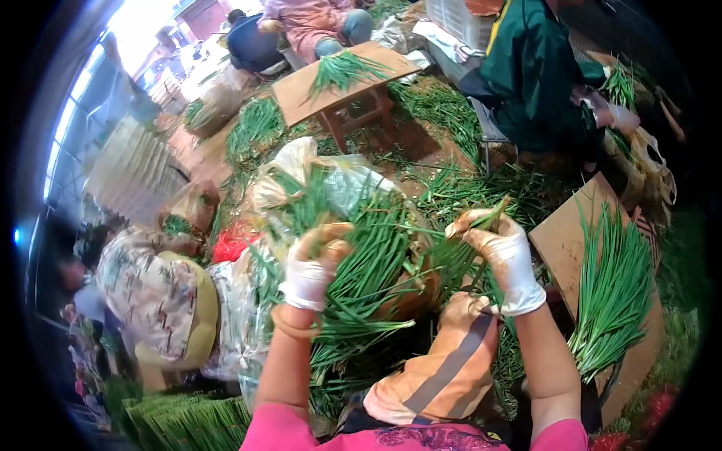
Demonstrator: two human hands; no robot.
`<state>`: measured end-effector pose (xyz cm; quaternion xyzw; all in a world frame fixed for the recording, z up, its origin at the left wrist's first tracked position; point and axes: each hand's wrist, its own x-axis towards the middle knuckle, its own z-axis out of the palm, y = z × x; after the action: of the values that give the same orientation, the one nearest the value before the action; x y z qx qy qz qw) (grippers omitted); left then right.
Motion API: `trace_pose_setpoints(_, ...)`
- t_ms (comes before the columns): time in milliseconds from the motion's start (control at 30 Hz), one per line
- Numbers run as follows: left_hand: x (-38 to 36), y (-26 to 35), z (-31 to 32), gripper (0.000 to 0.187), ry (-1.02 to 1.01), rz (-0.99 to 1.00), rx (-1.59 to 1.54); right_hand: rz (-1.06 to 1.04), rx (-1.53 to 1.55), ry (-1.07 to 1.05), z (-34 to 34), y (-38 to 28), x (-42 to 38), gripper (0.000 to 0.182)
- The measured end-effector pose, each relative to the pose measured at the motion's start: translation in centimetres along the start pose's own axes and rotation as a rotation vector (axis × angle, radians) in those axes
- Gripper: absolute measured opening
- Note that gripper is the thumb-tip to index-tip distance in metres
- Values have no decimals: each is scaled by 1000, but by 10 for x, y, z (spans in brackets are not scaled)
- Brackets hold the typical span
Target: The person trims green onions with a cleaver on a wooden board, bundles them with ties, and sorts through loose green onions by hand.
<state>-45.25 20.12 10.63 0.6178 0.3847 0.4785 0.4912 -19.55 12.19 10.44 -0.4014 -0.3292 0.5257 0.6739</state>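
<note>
In a white glove with stained fingers, my right hand (pixel 502 254) pinches a small bunch of green onions (pixel 492 216), its leaves trailing down to the left. My left hand (pixel 317 259), gloved the same way, is raised over the left side of a big heap of green onions (pixel 376 244). Its fingers are curled and slightly blurred, and I cannot make out what is between them. The heap lies in front of me, partly on a clear plastic sack (pixel 350 184). Below my right hand, an orange and grey cloth (pixel 444 368) covers my leg.
At right, a wooden board (pixel 553 237) bears a fanned bundle of green onions (pixel 613 293). A low table (pixel 293 98) with more stalks stands ahead. A person in a green jacket (pixel 526 75) sits front right; another in a patterned top (pixel 150 289) is at left. Bundled greens (pixel 184 421) stand at lower left.
</note>
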Motion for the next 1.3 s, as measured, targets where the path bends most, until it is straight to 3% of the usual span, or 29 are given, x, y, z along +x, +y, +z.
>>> trace_pose_setpoints(67,-22,37,16,38,-200,-40,-31,39,-86,-63,42,-8,-25,22)
trace_pose_setpoints(133,-42,29,21,33,-346,-221,-69,-19,-95,-85,70,3,-48,31)
trace_pose_setpoints(200,-56,20,23,32,-491,-130,163,-165,-210,-118,85,6,-64,25)
trace_pose_setpoints(233,-63,32,21,26,-514,-44,344,-196,-161,-154,87,6,-70,22)
trace_pose_setpoints(267,-70,34,18,24,-550,-137,350,-231,-110,-184,85,5,-72,22)
trace_pose_setpoints(333,-85,23,10,23,-532,-101,284,-237,-167,-217,78,7,-75,27)
trace_pose_setpoints(367,-88,21,7,24,-518,-272,283,-243,-179,-235,78,3,-80,27)
trace_pose_setpoints(400,-90,20,7,27,-467,-232,-4,-246,-191,-253,80,-3,-86,28)
trace_pose_setpoints(433,-91,22,13,30,-402,-130,-90,-264,-204,-285,84,-4,-92,28)
trace_pose_setpoints(467,-92,27,17,33,-331,-32,-172,-69,-96,-247,91,-5,-97,29)
trace_pose_setpoints(533,-90,30,19,32,-456,142,192,-43,-144,-311,105,-11,-105,31)
trace_pose_setpoints(600,-88,46,17,26,-500,-390,-77,-268,17,-34,89,-28,-91,30)
trace_pose_setpoints(667,-81,37,8,32,-477,-413,-244,-503,-182,66,61,-86,-93,27)
trace_pose_setpoints(733,-78,29,4,47,-532,-382,-306,-659,-287,255,62,-97,-97,23)
trace_pose_setpoints(767,-78,29,5,49,-557,-375,-325,-637,-604,323,69,-92,-101,19)
trace_pose_setpoints(867,-78,32,15,54,-648,-363,-351,-363,-760,131,77,-50,-105,20)
trace_pose_setpoints(900,-79,29,21,54,-677,-367,-339,-411,-603,47,78,-26,-99,19)
trace_pose_setpoints(933,-80,27,26,54,-706,-373,-327,-99,-320,-39,92,-29,-107,20)
trace_pose_setpoints(1000,-90,24,37,49,-775,-446,-183,154,-343,-30,90,-15,-105,17)
trace_pose_setpoints(1067,-93,10,32,42,-767,-512,-167,-603,-848,30,63,-3,-87,14)
trace_pose_setpoints(1100,-93,-14,22,41,-705,-580,-186,-624,-756,168,52,-25,-87,14)
trace_pose_setpoints(1200,-96,-61,-16,47,-478,-726,-181,-472,-43,608,33,-129,-103,20)
trace_pose_setpoints(1267,-102,-80,-28,57,-468,-625,-340,-833,-328,475,10,-147,-96,22)
trace_pose_setpoints(1300,-100,-62,-21,65,-468,-617,-379,-770,-491,179,1,-145,-97,28)
